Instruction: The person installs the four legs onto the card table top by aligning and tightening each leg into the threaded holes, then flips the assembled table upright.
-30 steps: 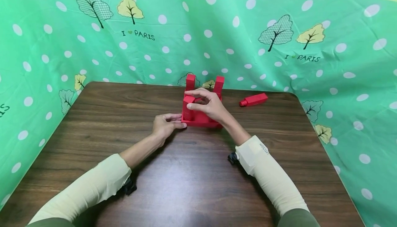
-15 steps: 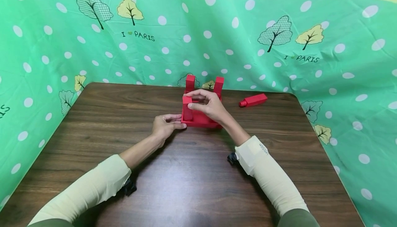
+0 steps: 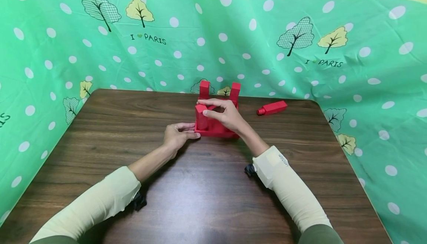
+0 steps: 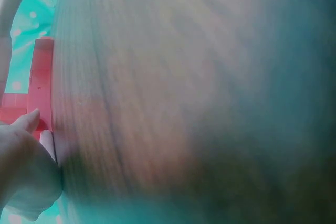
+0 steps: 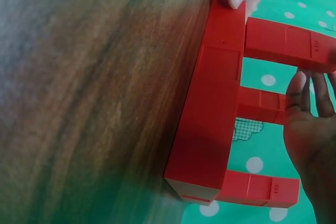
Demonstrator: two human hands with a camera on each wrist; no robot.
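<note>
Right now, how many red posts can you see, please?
4: near-left post in the right hand; far-left post and far-right post upright on the red base; loose post on the table.

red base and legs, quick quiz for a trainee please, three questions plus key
1. Leaving out the loose leg, how many legs stand on the red base?
2. True or false: in the head view, the loose leg lies left of the base.
3. What does the person's left grip touch? a) loose leg b) standing leg c) base corner

Key: 1. Three. 2. False; it lies to the right. 3. c.
</note>
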